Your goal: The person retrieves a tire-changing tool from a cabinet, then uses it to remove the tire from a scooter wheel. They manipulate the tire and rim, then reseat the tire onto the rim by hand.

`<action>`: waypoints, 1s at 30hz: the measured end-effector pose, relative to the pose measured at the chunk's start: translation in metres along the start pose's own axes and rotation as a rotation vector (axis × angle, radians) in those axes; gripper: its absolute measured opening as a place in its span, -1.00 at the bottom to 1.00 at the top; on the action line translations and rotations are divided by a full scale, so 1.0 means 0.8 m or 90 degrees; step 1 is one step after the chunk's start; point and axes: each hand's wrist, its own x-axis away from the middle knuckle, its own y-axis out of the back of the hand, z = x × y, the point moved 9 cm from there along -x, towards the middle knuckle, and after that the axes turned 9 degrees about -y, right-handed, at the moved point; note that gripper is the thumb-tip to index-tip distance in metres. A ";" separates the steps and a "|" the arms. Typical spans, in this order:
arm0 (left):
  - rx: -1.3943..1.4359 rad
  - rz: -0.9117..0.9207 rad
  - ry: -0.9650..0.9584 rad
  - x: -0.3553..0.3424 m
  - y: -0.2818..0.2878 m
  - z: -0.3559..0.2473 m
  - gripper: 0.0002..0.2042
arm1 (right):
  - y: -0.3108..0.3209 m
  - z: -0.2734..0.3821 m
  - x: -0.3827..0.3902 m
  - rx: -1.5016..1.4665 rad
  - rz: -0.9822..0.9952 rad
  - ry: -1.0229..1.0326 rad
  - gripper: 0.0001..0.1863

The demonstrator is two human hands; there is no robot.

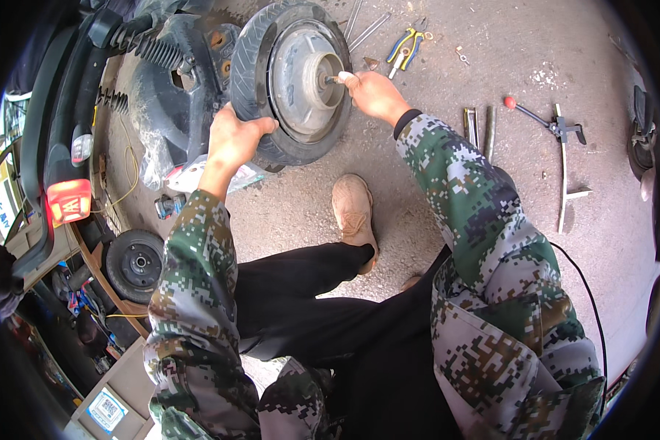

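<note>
A scooter wheel (293, 88) with a black tire and a dusty grey metal hub stands upright at the top middle. My left hand (236, 141) grips the near left side of its tire, thumb over the sidewall. My right hand (378, 95) is closed at the hub's centre, its fingertips pinching the short axle (330, 79) that sticks out. Something whitish shows at those fingertips; I cannot make out what it is. Behind the wheel, dark scooter body parts (176, 95) with coil springs fill the upper left.
Yellow-and-blue pliers (409, 45) lie on the concrete beyond my right hand. Farther right are a metal tube (490, 133) and a red-knobbed lever tool (535, 114). A small wheel (135, 262), a lit red tail light (69, 201) and a plastic bag (191, 176) are at the left.
</note>
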 end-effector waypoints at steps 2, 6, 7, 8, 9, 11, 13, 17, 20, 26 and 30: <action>-0.011 0.048 0.007 -0.001 0.006 -0.021 -0.44 | 0.004 -0.001 0.010 -0.039 -0.021 -0.008 -0.31; -0.125 -0.024 -0.014 -0.010 0.051 -0.088 -0.44 | -0.028 -0.026 0.051 -0.144 0.150 -0.074 -0.32; -0.105 0.010 -0.032 -0.016 0.047 -0.103 -0.39 | -0.029 -0.035 0.062 -0.191 0.148 -0.089 -0.32; -0.067 0.055 -0.063 -0.020 0.031 -0.117 -0.33 | -0.033 -0.048 0.068 -0.216 0.165 -0.130 -0.32; -0.085 0.047 -0.085 -0.023 0.030 -0.126 -0.30 | -0.036 -0.065 0.075 -0.236 0.166 -0.195 -0.34; -0.151 0.005 -0.098 -0.025 0.033 -0.129 -0.19 | -0.033 -0.061 0.071 -0.296 0.141 -0.141 -0.34; -0.135 0.041 -0.067 -0.020 0.029 -0.110 -0.18 | -0.034 -0.054 0.058 -0.328 0.120 -0.108 -0.35; -0.099 0.100 0.039 0.002 0.028 -0.047 -0.32 | -0.044 -0.039 0.033 -0.365 0.121 -0.138 -0.39; -0.079 0.023 -0.030 -0.003 0.034 -0.033 -0.42 | -0.040 -0.023 0.033 -0.406 0.194 -0.111 -0.39; -0.082 -0.029 -0.060 -0.030 0.048 -0.018 -0.55 | 0.000 -0.066 0.119 -0.093 0.176 -0.041 -0.41; 0.030 -0.002 0.000 -0.049 0.064 -0.007 -0.44 | -0.062 -0.096 0.186 0.044 0.350 -0.008 -0.47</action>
